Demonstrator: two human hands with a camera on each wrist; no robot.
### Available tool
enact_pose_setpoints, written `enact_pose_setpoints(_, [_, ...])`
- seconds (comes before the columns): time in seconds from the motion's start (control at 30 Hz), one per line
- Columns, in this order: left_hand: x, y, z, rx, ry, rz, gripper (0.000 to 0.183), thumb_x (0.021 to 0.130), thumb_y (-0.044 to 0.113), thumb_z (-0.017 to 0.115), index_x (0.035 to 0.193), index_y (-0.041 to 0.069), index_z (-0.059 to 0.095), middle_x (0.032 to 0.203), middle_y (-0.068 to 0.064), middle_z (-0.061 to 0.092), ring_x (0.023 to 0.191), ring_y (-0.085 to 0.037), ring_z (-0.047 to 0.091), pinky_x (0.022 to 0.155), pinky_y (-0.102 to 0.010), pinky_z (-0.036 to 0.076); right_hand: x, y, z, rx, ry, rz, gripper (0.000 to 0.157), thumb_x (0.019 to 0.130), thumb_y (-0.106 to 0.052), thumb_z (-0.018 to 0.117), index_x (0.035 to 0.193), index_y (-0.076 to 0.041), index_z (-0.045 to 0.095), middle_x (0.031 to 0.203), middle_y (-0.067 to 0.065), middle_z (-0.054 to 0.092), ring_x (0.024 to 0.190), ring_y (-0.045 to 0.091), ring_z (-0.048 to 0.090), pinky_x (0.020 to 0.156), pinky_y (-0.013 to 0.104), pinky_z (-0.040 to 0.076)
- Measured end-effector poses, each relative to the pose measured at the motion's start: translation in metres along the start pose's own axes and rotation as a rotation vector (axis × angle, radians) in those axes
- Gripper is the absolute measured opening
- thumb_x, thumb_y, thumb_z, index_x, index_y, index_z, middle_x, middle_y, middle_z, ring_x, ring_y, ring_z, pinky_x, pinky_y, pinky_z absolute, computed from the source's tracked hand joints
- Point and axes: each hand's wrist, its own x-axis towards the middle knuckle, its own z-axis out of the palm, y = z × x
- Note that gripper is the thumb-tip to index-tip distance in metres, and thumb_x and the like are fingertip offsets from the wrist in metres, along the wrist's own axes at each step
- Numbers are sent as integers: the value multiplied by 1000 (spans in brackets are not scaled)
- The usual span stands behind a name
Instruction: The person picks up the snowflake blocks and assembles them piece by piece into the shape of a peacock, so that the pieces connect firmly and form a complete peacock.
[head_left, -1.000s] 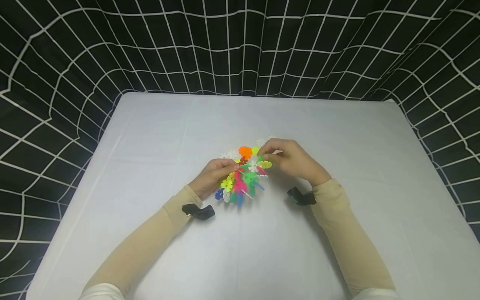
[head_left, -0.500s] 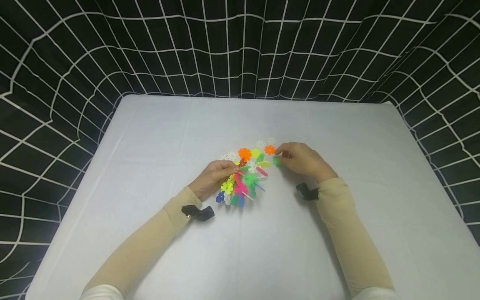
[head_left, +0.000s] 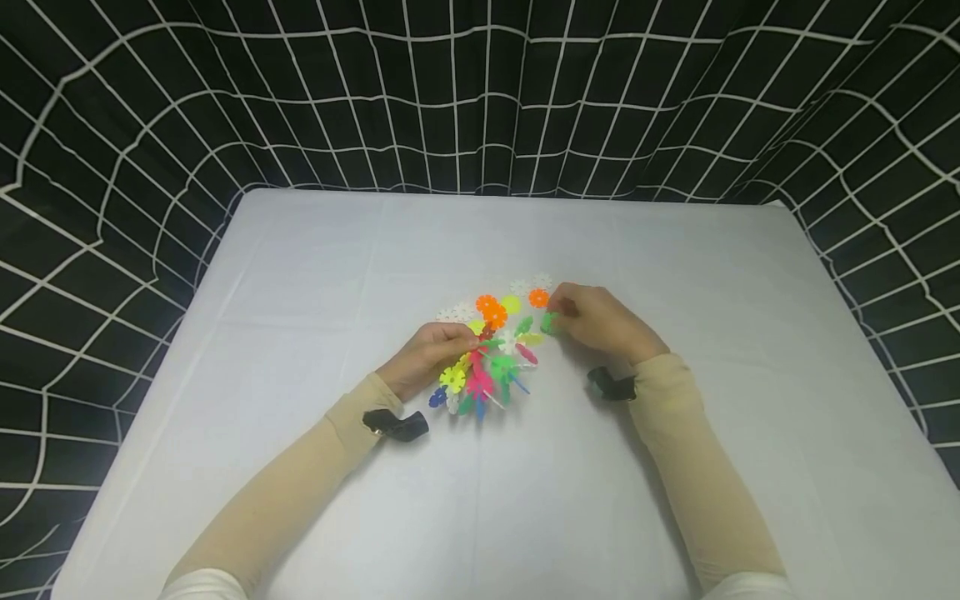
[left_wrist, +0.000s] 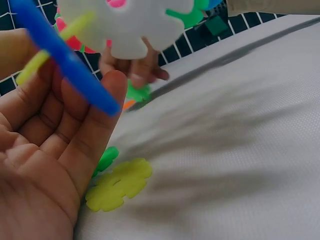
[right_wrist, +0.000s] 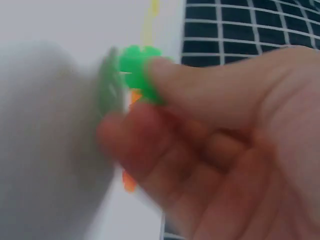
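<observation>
My left hand [head_left: 426, 354] grips a ball-like cluster of interlocking plastic flower discs [head_left: 480, 382] in pink, green, yellow, blue and white, held over the table. In the left wrist view, a blue disc [left_wrist: 67, 57] of the cluster crosses in front of the fingers, with a large white disc [left_wrist: 135, 30] behind. To the right of the cluster, my right hand [head_left: 600, 317] pinches a green flower disc [right_wrist: 134, 62] between thumb and fingers. That hand is blurred in its own wrist view. An orange disc [head_left: 539, 298] lies just left of its fingertips.
Loose discs lie beyond the cluster: two overlapping orange ones [head_left: 491, 311], a yellow one [head_left: 511, 304] and several white ones [head_left: 456, 313]. A yellow disc [left_wrist: 120, 185] and a green disc [head_left: 524, 326] lie near the left hand. A black grid curtain [head_left: 495, 100] borders the white table [head_left: 337, 250].
The right hand has drawn away from the cluster to the right, uncovering an orange disc, and a green disc shows in its fingers. The cluster has dipped slightly, exposing a second orange disc behind it.
</observation>
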Motion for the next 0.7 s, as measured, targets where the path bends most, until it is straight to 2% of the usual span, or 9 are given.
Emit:
enact_pose_setpoints(0.17, [-1,-1,0,3,0,-3,29,99,10,52,86,23,74,88,9,65,108,-17,55,117,-46,30,-7,-18,-4,208,105,-91,22,96,-11,64,117,-12,70,107,8,71,101,25,64,94,42,52])
enact_pose_setpoints(0.3, [0,-1,-1,11,-3,-1,28,99,11,52,86,23,75,88,9,66,104,-16,55,110,-40,37,-14,-30,-8,279,125,-109,17,96,-13,66,111,-15,73,106,4,72,102,21,65,95,42,55])
enact_pose_setpoints(0.5, [-1,-1,-1,29,-16,-2,27,98,11,53,86,20,75,88,7,67,95,-14,58,92,-29,48,-22,-44,-9,263,121,-196,11,95,-13,69,104,-18,75,104,0,73,101,17,64,88,39,58])
enact_pose_setpoints(0.7, [-1,0,-1,30,-42,15,27,98,9,52,87,20,75,89,6,67,98,-14,58,96,-29,47,-26,-51,-7,175,143,-272,13,94,-10,71,104,-15,75,99,-1,74,95,15,66,81,36,58])
